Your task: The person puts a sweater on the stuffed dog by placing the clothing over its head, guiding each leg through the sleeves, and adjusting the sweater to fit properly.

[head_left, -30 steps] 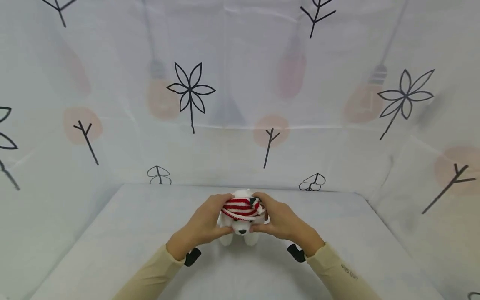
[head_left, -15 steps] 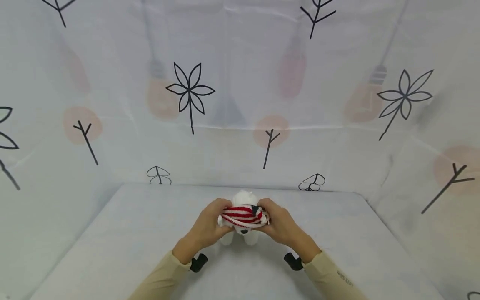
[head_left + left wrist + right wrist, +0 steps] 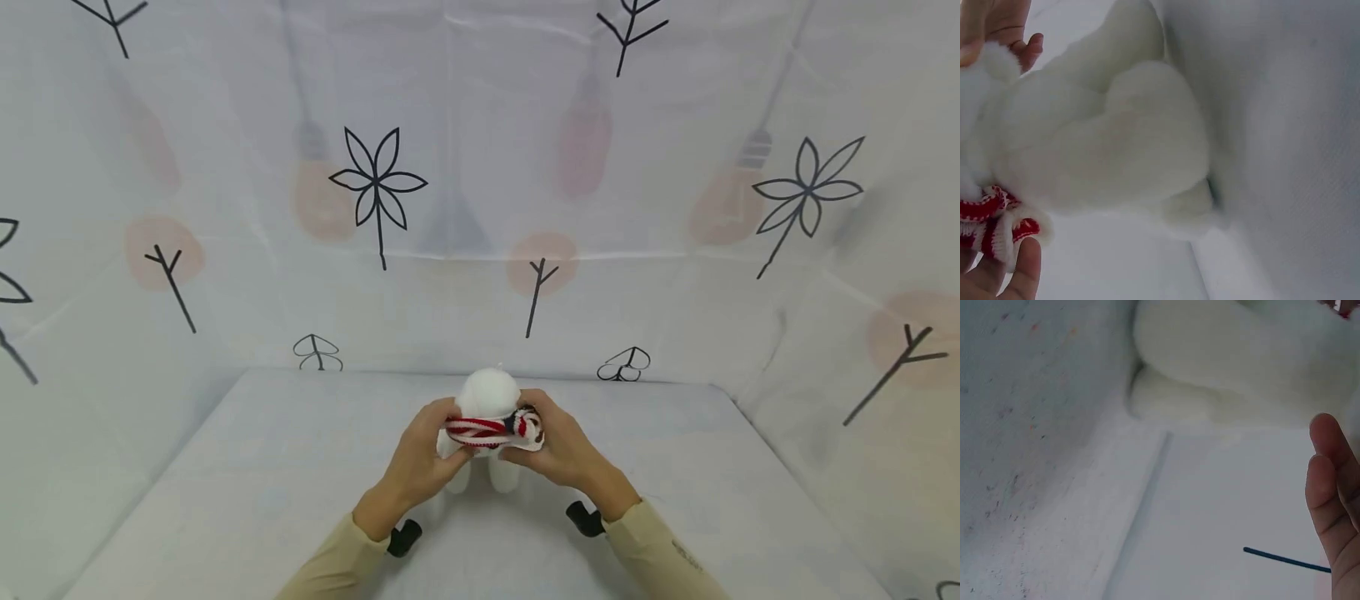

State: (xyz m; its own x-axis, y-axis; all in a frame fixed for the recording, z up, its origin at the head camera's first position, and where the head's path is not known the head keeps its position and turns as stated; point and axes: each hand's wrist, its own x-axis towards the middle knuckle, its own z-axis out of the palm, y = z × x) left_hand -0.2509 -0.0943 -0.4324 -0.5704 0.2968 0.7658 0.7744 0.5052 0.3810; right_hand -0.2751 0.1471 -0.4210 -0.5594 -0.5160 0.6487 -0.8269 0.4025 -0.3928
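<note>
While both hands are on it, the white plush toy (image 3: 488, 398) stands on the desk (image 3: 225, 467) right in the middle, its short legs down on the pale cloth. There's a red-and-white striped knit band (image 3: 480, 429) around it, bunched low under the round head, with a darker bit at its right end.

The left hand (image 3: 417, 463) has its fingers curled around the left end of that band, pinching it against the toy's side. In the left wrist view you can see a fingertip (image 3: 1024, 272) right under the red-and-white knit (image 3: 988, 222), with the fluffy white body (image 3: 1104, 144) filling most of the shot.

The right hand (image 3: 561, 448) does the same on the other side, fingers wrapped round the right end of the band and touching the toy. The right wrist view only shows a couple of fingers (image 3: 1329, 487) beside the plush (image 3: 1235, 356), so the grip isn't clear from there.

Behind it all hangs a white curtain (image 3: 480, 167) printed with black leaf and twig shapes and faded orange bulbs. Beige sleeves (image 3: 660, 554) cover both arms.
</note>
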